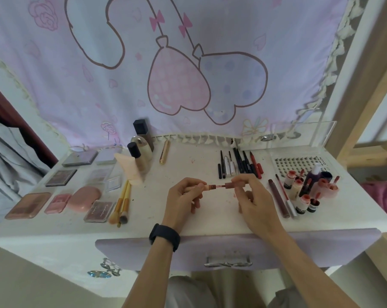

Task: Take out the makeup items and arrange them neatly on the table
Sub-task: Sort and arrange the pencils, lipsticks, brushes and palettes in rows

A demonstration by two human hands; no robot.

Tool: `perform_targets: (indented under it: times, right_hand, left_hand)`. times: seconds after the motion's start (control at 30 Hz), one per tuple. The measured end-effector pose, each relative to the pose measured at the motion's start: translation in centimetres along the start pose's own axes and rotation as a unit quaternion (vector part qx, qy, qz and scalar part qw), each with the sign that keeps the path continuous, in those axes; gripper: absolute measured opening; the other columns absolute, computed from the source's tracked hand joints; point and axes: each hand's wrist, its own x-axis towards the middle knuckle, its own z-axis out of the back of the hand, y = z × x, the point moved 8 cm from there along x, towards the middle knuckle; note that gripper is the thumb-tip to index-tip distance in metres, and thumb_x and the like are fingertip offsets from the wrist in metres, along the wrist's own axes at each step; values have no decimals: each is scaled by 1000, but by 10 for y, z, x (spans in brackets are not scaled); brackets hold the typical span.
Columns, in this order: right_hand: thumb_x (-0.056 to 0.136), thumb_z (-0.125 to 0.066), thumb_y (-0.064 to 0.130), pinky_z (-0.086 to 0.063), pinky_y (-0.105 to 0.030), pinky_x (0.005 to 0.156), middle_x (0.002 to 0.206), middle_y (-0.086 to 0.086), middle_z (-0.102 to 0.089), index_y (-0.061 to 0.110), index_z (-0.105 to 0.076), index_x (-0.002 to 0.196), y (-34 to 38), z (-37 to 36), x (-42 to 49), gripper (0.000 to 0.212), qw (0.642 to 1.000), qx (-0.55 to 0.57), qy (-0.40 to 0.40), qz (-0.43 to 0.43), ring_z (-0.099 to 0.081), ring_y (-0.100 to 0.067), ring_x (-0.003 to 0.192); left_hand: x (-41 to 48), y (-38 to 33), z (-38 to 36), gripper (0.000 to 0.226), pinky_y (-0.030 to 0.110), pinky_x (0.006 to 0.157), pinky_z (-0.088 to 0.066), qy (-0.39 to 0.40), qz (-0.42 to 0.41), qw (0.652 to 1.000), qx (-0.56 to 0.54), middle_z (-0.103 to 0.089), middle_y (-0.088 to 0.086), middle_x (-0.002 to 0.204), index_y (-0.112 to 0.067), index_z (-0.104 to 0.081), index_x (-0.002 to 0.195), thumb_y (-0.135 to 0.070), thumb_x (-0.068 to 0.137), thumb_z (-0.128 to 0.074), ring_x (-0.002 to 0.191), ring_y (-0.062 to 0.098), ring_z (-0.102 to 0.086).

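Lip-gloss tube (214,186) lies level between both hands, over the middle of the table (188,156). At its left end I have the left hand (183,196) pinching the body, thumb and fingers curled around it. At the right end the right hand (252,196) pinches the cap part in the same way. In my judgement, I should hold both pieces in one line and turn gently, so nothing smears. The tube then belongs with the small lip bottles (303,196) at the right.
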Motion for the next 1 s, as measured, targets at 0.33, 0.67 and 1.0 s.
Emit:
perform_targets:
  times: [0.33,0.67,1.0]
  right_hand:
    - [105,-47,30,-45,-19,55,89,22,-69,40,-58,99,-1,0,-1,16,1000,-12,-10,-17,-61,-5,66]
    - [107,-44,14,-43,-21,65,100,12,-67,36,-56,106,3,7,-2,25,999,28,-33,0,-63,-10,88]
    - [106,-44,14,-45,-17,60,100,10,-69,37,-55,106,6,9,-3,26,999,21,-43,15,-62,-9,79]
  left_hand:
    - [0,0,-1,11,21,44,-39,1,-2,1000,-3,-55,2,57,-4,-70,87,-11,94,-64,49,11,-48]
    - [1,-1,4,19,23,43,-36,-15,3,999,-46,-52,6,57,-8,-67,78,-11,95,-61,47,15,-43]
    - [1,1,6,16,22,43,-39,-22,-3,999,-46,-54,0,56,-7,-66,82,-13,96,-61,49,14,-46]
